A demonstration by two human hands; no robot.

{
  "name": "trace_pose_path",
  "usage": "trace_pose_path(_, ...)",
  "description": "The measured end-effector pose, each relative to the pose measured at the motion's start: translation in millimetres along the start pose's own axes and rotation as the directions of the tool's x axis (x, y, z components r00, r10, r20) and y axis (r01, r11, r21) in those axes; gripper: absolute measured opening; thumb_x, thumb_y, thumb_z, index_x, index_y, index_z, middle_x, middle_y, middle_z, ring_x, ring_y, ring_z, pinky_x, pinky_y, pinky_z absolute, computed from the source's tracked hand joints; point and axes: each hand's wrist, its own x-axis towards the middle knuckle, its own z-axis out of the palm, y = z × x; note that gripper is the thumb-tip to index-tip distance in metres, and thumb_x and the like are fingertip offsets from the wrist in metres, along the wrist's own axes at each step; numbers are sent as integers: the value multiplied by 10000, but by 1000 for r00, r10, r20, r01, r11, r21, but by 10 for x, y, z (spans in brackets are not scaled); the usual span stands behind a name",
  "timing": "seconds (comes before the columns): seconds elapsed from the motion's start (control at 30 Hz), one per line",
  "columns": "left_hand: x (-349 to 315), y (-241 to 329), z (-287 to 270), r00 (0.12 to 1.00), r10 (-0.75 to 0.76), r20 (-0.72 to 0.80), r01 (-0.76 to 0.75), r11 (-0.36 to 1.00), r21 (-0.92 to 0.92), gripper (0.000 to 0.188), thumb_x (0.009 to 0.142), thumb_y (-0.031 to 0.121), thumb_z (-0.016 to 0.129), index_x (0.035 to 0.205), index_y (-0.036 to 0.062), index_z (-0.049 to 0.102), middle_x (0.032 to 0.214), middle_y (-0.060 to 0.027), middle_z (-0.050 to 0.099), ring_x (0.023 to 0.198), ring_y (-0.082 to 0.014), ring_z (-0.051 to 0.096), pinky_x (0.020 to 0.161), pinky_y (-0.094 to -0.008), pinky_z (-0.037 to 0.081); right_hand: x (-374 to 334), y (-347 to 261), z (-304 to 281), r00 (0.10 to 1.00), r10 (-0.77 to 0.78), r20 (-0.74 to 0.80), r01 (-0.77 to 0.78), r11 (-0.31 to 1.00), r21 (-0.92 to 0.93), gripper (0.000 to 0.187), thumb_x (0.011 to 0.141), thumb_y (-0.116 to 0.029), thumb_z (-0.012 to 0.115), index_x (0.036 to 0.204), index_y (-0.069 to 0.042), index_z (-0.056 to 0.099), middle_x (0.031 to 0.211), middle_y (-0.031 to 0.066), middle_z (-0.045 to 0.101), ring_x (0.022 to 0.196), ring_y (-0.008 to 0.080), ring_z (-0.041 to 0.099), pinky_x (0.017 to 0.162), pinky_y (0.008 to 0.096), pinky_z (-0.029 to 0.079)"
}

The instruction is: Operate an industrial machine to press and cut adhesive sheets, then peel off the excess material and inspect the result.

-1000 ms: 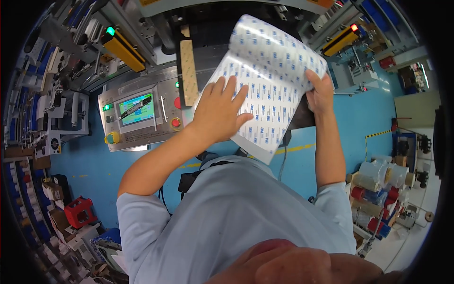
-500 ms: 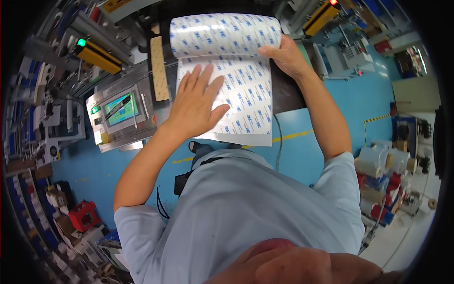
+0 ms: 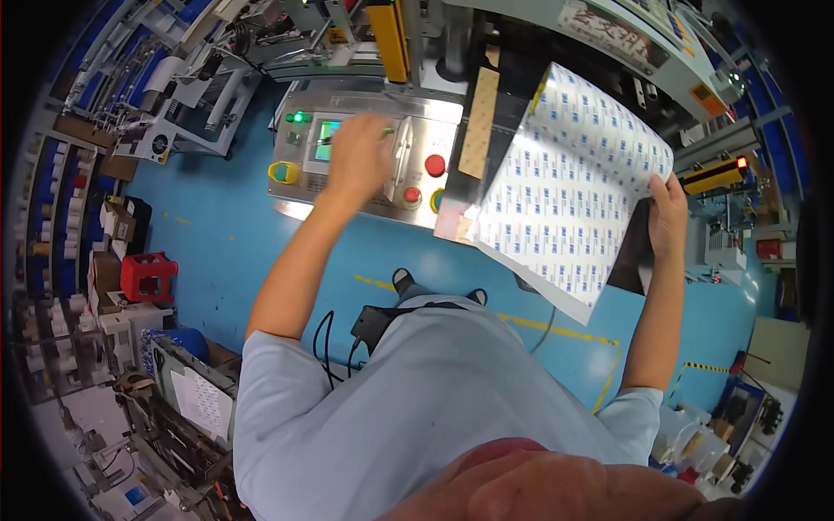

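The right hand (image 3: pixel 668 213) clamps the right edge of a blue-printed white sheet (image 3: pixel 560 204) overhanging the front edge of the bench (image 3: pixel 639 247), the left hand (image 3: pixel 360 158) curls over a screen (image 3: pixel 322 153), its grip impossible to tell, and far-left shelves hold white rolls (image 3: pixel 58 189).

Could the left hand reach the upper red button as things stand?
Probably yes: the left hand is over the panel, to the left of the upper red button, which nothing covers.
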Motion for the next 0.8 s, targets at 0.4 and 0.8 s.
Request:
trace_pose_path(0.4, -17, -926, -29, 929, 42, 367, -25, 998, -50, 227, 764, 26, 710, 908, 28, 534, 895, -180, 592, 877, -394, 570, 743, -486, 439, -71, 54, 84, 973, -37, -229, -7, 983, -186, 369, 921, -237, 655, 1174, 27, 603, 1081, 48, 622, 981, 118, 546, 902, 253, 401)
trace_pose_path(0.8, 596, 392, -477, 935, 239, 261, -93, 877, -471, 150, 807, 53, 699, 919, 20, 605, 841, -121, 626, 779, -299, 619, 699, -385, 483, -501, -546, 815, 732, -680, -36, 368, 440, -819, 415, 824, -101, 710, 1206, -25, 570, 1138, 96, 609, 1059, 210, 583, 940, 333, 456)
